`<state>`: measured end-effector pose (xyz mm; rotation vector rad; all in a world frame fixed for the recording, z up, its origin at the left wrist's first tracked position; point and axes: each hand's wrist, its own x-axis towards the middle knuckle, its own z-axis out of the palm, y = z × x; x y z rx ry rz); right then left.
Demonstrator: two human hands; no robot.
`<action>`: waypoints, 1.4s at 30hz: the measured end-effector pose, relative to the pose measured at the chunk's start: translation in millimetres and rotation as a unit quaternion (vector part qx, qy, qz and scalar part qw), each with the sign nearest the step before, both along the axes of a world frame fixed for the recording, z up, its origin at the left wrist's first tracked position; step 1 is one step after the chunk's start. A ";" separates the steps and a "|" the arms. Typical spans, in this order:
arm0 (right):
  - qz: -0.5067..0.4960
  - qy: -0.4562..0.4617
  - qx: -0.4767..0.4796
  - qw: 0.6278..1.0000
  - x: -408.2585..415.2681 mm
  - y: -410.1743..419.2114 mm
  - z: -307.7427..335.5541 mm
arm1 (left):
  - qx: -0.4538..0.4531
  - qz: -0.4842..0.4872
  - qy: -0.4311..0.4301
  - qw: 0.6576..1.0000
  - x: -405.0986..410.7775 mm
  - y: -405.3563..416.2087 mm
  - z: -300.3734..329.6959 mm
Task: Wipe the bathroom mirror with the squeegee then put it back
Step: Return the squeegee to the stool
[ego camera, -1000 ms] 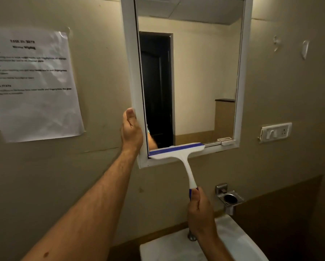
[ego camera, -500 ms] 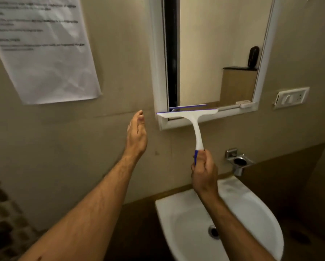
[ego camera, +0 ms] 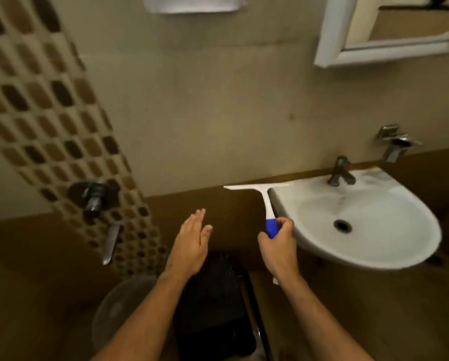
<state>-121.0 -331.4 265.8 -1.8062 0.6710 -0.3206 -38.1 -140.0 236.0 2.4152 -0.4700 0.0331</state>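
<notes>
Just left of the white washbasin (ego camera: 369,217), the right hand (ego camera: 279,246) is wrapped around the blue grip of the squeegee (ego camera: 266,201), fingers curled tight on the handle's lower end. Its long axis runs up and away from that hand, near vertical, with the white blade bar crossways at the far end, level with the basin's back rim and close to the wall; whether the blade touches the wall is hard to tell. The left hand (ego camera: 192,243) hangs beside the right one, to its left, palm open, fingers straight and lightly spread, holding nothing.

The mirror (ego camera: 389,35) sits well above and to the right of the right hand, cut off by the top corner, so only its lower frame shows. Wiping looks finished, judging by how far the tool is from the glass; what remains is returning it.

Where it belongs is not evident. Below both hands lie a dark ribbed object and a round translucent rim, too blurred to name. The right hand alone carries the tool, so it seems best placed to set it down.
</notes>
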 end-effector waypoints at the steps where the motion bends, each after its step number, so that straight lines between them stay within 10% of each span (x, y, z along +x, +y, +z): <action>1: 0.011 0.027 0.023 0.999 -7.1 15.1 -13.9 | 0.030 0.002 0.017 0.999 -10.4 18.0 -15.2; 18: 0.167 0.199 -0.065 0.963 15.0 101.9 -229.5 | 0.123 0.132 0.189 0.965 -58.4 132.5 -162.6; 42: 0.094 0.254 -0.075 0.960 117.3 170.5 -411.3 | 0.162 0.076 0.220 0.959 30.0 168.0 -323.4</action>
